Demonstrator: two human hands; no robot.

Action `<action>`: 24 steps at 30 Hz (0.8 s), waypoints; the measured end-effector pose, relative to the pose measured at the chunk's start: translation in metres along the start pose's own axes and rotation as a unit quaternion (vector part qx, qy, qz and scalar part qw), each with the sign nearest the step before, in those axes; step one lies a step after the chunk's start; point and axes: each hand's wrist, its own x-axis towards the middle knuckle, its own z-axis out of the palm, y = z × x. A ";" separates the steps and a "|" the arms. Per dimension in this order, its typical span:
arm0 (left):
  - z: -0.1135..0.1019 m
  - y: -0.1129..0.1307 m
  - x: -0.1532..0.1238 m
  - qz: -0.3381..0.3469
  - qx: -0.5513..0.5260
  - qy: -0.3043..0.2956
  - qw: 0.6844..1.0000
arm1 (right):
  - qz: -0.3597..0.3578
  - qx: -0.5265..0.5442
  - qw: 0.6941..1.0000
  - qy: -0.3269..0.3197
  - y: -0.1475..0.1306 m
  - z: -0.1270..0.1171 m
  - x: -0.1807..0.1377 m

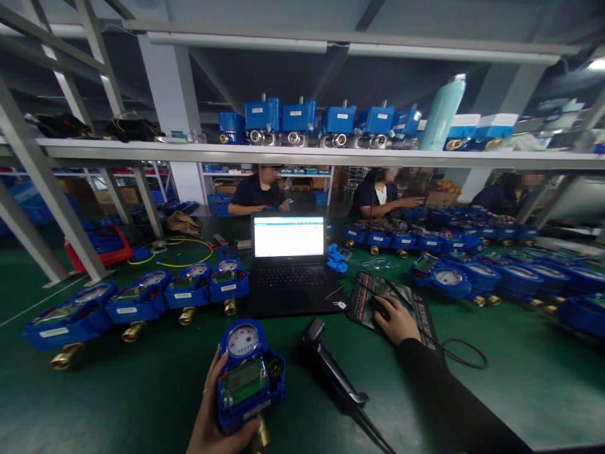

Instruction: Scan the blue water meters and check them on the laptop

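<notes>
A blue water meter (248, 377) is held up close to the camera by the left hand (212, 416), whose fingers are wrapped around the left side and underside of its body, with the dial at the top and the small screen below it turned upward. The meter's brass fitting is seen just beneath the hand, near the bottom edge of the view. The right hand (396, 320) is laid, palm down and loosely curled, over a dark mouse (379, 308) on a mouse mat (373, 291) to the right of an open laptop (289, 265), whose screen is lit. A black handheld scanner (331, 369) is seen lying on the green table (118, 391) between the two hands, apart from both. A row of further blue meters (142, 302) is lined up to the left of the laptop, and more are spread across the right side of the table. Three people are seated at the far side, under a shelf (302, 153) loaded with blue boxes and a pale green bottle (443, 113).
</notes>
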 end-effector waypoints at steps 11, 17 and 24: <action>0.002 0.003 -0.001 -0.005 -0.006 0.007 1.000 | 0.008 -0.009 1.000 -0.001 -0.001 -0.002 0.000; 0.004 0.006 -0.001 -0.011 -0.023 0.018 1.000 | 0.002 -0.010 1.000 0.017 0.002 0.004 0.000; 0.006 0.009 0.000 -0.001 -0.026 0.026 0.999 | 0.005 -0.016 1.000 0.007 0.002 0.002 0.000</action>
